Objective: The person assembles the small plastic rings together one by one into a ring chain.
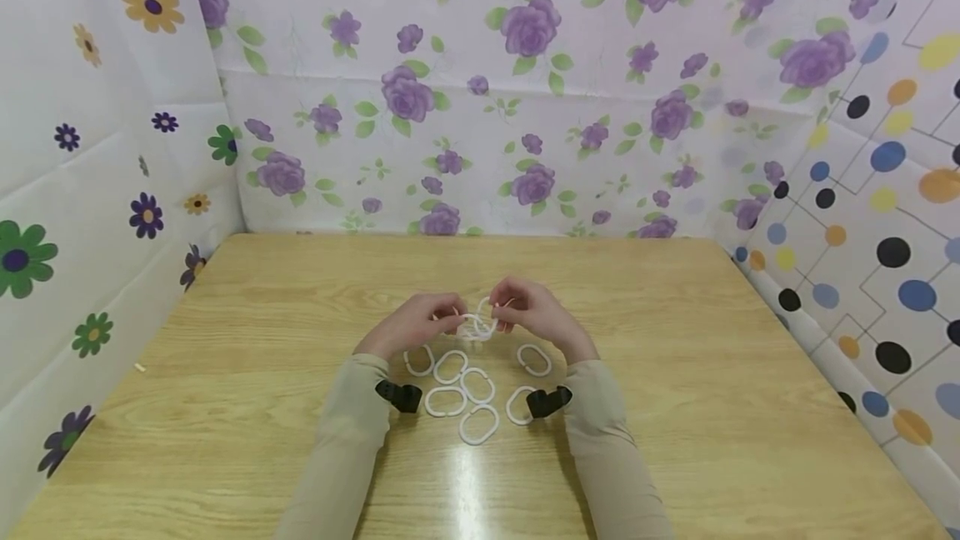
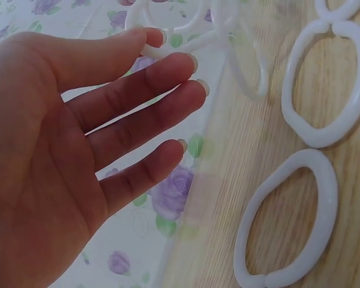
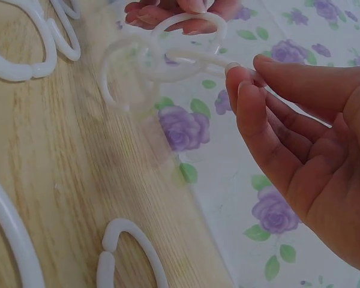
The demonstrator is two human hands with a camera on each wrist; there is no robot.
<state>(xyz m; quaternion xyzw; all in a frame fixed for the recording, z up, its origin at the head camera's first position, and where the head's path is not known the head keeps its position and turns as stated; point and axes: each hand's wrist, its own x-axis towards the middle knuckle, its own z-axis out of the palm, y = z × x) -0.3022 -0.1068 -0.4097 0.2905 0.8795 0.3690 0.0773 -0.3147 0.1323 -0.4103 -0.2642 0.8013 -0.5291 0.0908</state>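
Several white plastic oval rings, each with a small split, are in view. My left hand (image 1: 422, 322) pinches one ring (image 2: 153, 53) between thumb and index finger, its other fingers extended. With thumb and fingertips, my right hand (image 1: 534, 315) pinches another white ring (image 3: 198, 57). Between the hands, the held rings overlap in a linked cluster (image 1: 478, 325) held over the table. In the left wrist view, one ring of the cluster hangs beside the fingertips.
Loose rings lie on the wooden table (image 1: 675, 357) below the hands: several toward the left, one ring (image 1: 534, 360) by the right wrist, another ring (image 1: 517, 407) partly behind the right wrist camera (image 1: 549, 402). Flowered sheets (image 1: 480, 107) rise behind the table.
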